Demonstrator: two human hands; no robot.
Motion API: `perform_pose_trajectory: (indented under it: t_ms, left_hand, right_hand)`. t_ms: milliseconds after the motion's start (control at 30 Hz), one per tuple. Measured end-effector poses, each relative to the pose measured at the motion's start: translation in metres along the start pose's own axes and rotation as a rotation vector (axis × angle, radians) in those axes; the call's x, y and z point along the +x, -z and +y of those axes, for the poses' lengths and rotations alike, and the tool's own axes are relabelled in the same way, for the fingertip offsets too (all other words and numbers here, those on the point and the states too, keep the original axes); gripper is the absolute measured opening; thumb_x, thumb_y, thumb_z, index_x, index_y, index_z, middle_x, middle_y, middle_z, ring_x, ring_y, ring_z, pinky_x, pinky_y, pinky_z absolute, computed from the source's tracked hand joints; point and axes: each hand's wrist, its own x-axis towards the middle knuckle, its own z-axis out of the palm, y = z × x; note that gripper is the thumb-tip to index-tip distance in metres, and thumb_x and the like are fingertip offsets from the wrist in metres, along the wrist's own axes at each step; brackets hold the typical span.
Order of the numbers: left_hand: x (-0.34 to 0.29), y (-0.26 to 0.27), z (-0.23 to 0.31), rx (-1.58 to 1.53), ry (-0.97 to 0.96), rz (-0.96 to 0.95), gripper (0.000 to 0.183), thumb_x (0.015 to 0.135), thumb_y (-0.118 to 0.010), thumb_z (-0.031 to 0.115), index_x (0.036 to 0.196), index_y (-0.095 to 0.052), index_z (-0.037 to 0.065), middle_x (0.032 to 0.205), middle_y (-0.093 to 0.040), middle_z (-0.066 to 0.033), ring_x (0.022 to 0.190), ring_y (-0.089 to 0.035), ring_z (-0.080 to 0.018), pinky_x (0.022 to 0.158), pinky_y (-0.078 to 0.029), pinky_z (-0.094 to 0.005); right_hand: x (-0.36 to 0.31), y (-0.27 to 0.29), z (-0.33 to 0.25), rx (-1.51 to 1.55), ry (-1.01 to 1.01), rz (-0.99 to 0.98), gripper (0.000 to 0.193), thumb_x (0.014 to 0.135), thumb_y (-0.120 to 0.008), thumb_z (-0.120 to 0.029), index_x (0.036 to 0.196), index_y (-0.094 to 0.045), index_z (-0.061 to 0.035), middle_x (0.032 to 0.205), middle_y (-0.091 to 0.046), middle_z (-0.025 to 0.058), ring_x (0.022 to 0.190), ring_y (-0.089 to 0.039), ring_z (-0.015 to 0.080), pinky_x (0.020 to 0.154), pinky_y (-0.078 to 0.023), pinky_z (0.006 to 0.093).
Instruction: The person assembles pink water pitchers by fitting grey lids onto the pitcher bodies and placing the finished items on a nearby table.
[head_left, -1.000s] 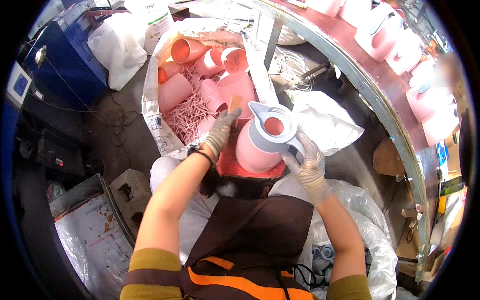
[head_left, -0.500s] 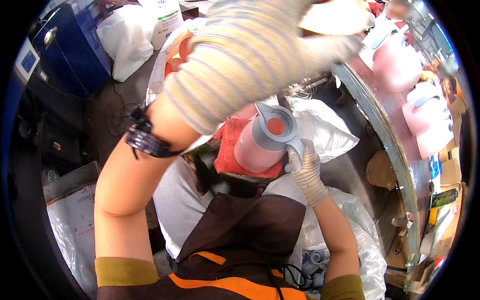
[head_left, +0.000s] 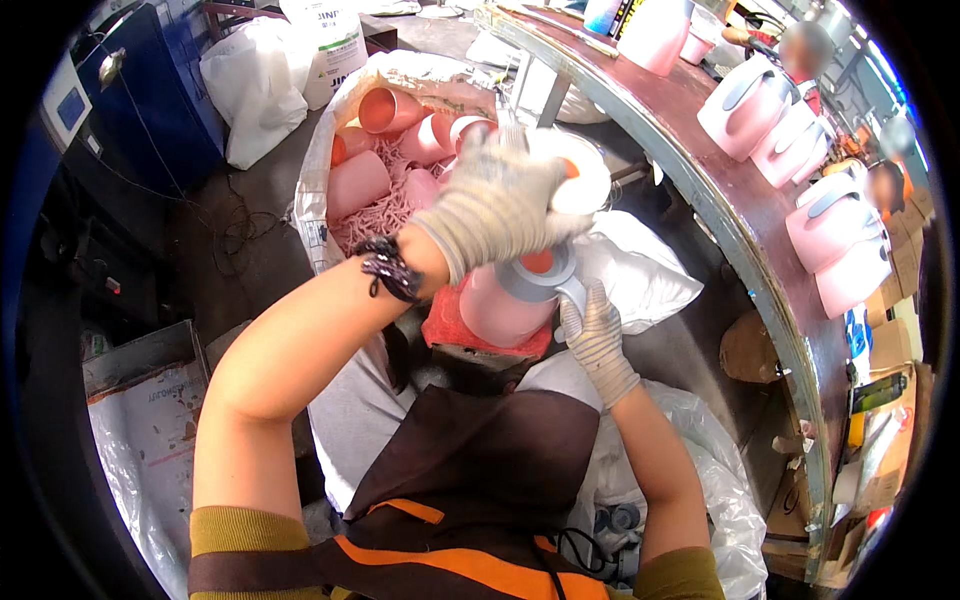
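A pink jug with a grey collar, spout and handle stands on a red cloth-covered support between my knees. My right hand, in a striped knit glove, is closed round the grey handle at its right. Above the jug is my left hand, gloved too and slightly blurred. Its fingers grip a white round piece with an orange patch, whose exact kind I cannot make out. That hand and piece hide the spout and part of the jug's top, where some orange-red shows.
Ahead, a large sack holds several pink cups and pink shreds. A curved workbench runs along the right, with several pink jugs on it. A white bag lies beside my jug; a clear bag of grey parts sits by my right arm.
My left hand has come down and back toward the jug from high over the bench side, bringing the white round piece. My right hand stays on the handle.
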Motion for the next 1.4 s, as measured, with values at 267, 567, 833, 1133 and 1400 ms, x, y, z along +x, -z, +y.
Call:
perform_pose_trajectory:
  t_ms: [267,567,833,1133,1400]
  left_hand:
    - [-0.027,-0.050,0.003,-0.106,0.114,-0.148,0.056,0.079,-0.068,0.052,0.114,-0.065,0.009,0.105,-0.059,-0.0257,0.101,-0.057,-0.0420,0.089,-0.046,-0.0487]
    - [-0.032,-0.054,-0.011,-0.494,0.080,-0.001,0.056,0.082,-0.072,0.044,0.120,-0.062,0.005,0.113,-0.056,-0.0260,0.106,-0.057,-0.0400,0.091,-0.047,-0.0455]
    - [-0.073,-0.106,-0.049,-0.433,0.453,0.096,0.057,0.083,-0.071,0.047,0.122,-0.060,0.007,0.122,-0.052,-0.0264,0.106,-0.058,-0.0428,0.092,-0.049,-0.0421]
    - [-0.160,-0.198,-0.038,-0.071,0.412,-0.427,0.063,0.072,-0.075,0.054,0.121,-0.059,0.016,0.145,-0.032,-0.0330,0.128,-0.041,-0.0456,0.102,-0.039,-0.0533]
    - [-0.157,-0.201,-0.040,-0.114,0.335,-0.521,0.069,0.072,-0.075,0.053,0.127,-0.053,0.017,0.146,-0.026,-0.0392,0.128,-0.038,-0.0512,0.101,-0.040,-0.0543]
  right_hand:
    - [-0.003,0.003,-0.019,0.201,-0.013,0.035,0.036,0.089,-0.067,-0.028,0.113,-0.053,-0.0042,0.091,-0.067,0.0167,0.077,-0.066,0.0360,0.071,-0.052,0.0456]
    - [-0.049,0.003,0.002,0.607,-0.283,-0.032,0.031,0.094,-0.067,-0.028,0.114,-0.059,-0.0064,0.102,-0.060,0.0014,0.093,-0.054,0.0129,0.083,-0.047,0.0298]
    - [0.000,0.249,-0.057,0.415,-0.107,0.797,0.049,0.103,-0.039,-0.051,0.105,-0.053,-0.0037,0.073,-0.047,-0.0010,0.063,-0.047,0.0086,0.056,-0.040,0.0226]
    - [0.091,0.264,0.064,1.053,-0.042,0.835,0.035,0.098,-0.057,-0.039,0.104,-0.055,-0.0046,0.077,-0.052,0.0010,0.063,-0.050,0.0138,0.057,-0.044,0.0272]
    - [0.117,0.239,0.131,0.108,-0.556,0.752,0.030,0.090,-0.060,-0.021,0.114,-0.061,-0.0022,0.098,-0.066,0.0120,0.085,-0.065,0.0250,0.075,-0.052,0.0355]
